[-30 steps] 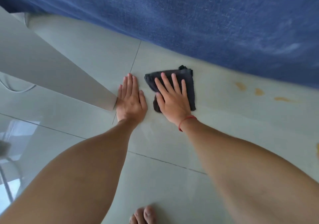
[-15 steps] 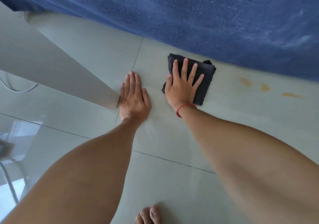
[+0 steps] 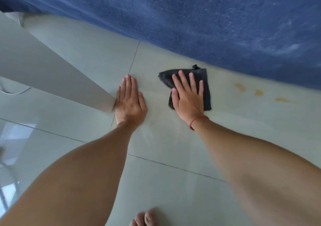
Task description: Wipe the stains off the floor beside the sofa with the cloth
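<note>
cloth (image 3: 205,81): dark grey, folded to a rough square with one corner bunched at the left, a small tag at its top edge; lies flat on the floor, near the sofa's lower edge.
stains (image 3: 258,92): 3 orange-yellow blotches in a row, right of the cloth, apart from it.
floor (image 3: 173,138): pale glossy tiles, thin dark grout lines.
sofa (image 3: 191,17): blue fabric, along the top.
</note>
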`<state>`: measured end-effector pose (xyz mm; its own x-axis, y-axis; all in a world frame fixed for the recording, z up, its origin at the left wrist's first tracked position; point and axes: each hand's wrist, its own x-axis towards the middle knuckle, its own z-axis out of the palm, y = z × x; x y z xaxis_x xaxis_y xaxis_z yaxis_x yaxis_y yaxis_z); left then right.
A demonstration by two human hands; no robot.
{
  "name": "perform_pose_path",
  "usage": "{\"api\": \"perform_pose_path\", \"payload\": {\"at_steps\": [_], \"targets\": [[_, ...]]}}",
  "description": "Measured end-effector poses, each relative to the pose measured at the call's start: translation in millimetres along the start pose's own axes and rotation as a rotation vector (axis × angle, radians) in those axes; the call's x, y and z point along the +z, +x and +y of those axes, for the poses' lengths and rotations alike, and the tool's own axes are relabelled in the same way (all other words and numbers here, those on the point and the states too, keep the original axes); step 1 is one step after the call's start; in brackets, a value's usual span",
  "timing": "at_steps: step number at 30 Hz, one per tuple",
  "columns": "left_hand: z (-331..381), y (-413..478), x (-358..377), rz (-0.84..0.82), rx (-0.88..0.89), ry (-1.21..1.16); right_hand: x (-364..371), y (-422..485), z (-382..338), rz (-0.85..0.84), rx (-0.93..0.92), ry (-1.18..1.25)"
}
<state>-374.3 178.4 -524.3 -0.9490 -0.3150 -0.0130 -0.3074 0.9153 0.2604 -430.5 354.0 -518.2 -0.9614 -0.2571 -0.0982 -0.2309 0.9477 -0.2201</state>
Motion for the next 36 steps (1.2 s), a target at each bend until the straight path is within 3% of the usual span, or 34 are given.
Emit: {"api": "perform_pose_path", "payload": {"at_steps": [4,9,15,17,22,28,32,36], "targets": [[-0.8,1.9,1.6,-0.002,0.007,0.001,4.4,22.2,-37.6,-0.004,0.102,0.01],[-1.7,1.5,2.1,0.008,0.027,0.026,6.9,29.0,-70.7,-0.077,-0.185,-0.022],[-0.3,1.5,0.7,-0.009,0.017,0.041,2.1,0.2,-29.2,-0.071,-0.381,-0.023],[0.1,1.0,0.9,-0.02,0.013,0.017,0.2,-7.9,-5.2,-0.045,-0.332,-0.019],[0.3,1.3,0.8,-0.015,0.004,-0.001,-7.7,-8.2,31.7,0.015,0.088,0.011],[-0.3,1.9,2.0,-0.004,0.0,-0.02,3.0,12.2,-24.6,0.051,0.33,0.093],[-1.2,2.7,4.0,-0.022,0.006,-0.009,8.9,4.6,-45.3,0.031,0.161,0.092],[4.3,3.5,-0.2,-0.06,-0.014,0.02,1.4,-32.6,-13.4,-0.012,-0.035,0.079]]}}
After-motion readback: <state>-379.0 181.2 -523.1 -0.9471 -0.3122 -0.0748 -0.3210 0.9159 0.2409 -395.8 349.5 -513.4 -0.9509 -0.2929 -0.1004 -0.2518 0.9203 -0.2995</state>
